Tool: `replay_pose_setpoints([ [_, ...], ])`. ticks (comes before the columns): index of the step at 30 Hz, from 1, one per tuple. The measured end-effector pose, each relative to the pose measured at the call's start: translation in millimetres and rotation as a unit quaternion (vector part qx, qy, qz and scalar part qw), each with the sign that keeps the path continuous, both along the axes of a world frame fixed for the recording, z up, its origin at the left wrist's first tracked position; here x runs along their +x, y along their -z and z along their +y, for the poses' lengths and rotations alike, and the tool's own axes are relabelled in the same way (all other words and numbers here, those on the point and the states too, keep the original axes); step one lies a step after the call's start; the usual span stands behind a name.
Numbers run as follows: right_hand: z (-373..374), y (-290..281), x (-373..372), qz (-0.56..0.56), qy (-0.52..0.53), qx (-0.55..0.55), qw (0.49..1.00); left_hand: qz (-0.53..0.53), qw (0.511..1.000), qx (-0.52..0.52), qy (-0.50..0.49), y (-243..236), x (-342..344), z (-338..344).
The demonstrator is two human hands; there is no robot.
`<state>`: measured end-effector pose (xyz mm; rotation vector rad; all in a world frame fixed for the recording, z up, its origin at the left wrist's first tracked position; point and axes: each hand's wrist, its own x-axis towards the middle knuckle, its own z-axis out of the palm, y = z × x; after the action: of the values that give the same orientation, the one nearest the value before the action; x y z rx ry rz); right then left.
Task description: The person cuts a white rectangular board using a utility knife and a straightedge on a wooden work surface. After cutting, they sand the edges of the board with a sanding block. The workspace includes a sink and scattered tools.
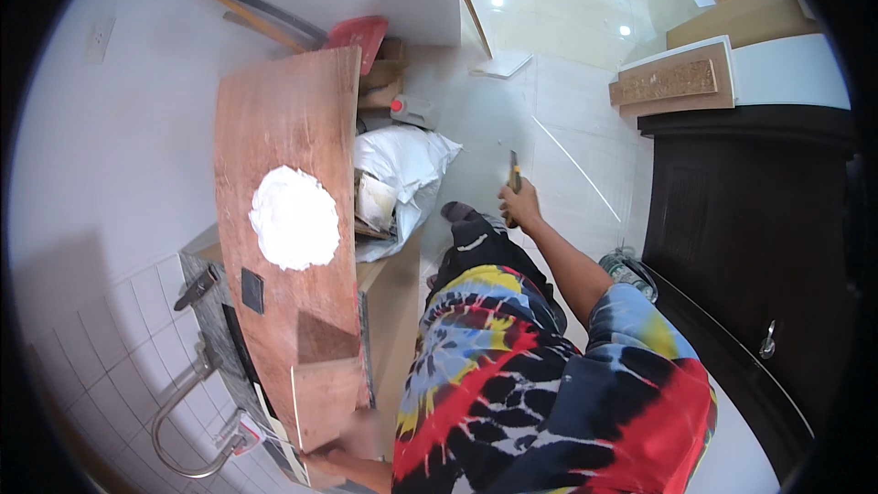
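Observation:
My right hand [520, 205] is wrapped round a yellow-and-black utility knife [514, 176], which points away from me above the tiled floor. At the lower edge, my left hand [331, 463] grips the near end of a small plywood piece [326, 400] with a pale edge. That piece is over the near end of a long reddish plywood sheet [285, 119]. A round mound of white paste [294, 220] sits mid-sheet, with a small dark grey rectangle [252, 291] close by it. Some of my left fingers are hidden.
Beneath the sheet is a counter with a curved metal faucet [160, 425]. A white sack [416, 165] and a grey jug [416, 111] with a red cap stand right of the sheet. A dark door panel [741, 220] lies at the right, beside plastic-wrapped bottles [629, 274].

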<state>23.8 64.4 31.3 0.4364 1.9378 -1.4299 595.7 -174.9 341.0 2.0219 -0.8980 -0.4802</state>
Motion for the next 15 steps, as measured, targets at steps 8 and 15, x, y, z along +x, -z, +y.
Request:
replay_pose_setpoints([
  [8,13,19,-13,-0.019,-0.012,0.071,0.997,-0.084,0.996,-0.014,-0.023,-25,-33,7],
  [15,-33,29,-9,0.023,-0.078,0.040,0.996,-0.107,0.993,-0.038,-0.037,-37,-52,0],
])
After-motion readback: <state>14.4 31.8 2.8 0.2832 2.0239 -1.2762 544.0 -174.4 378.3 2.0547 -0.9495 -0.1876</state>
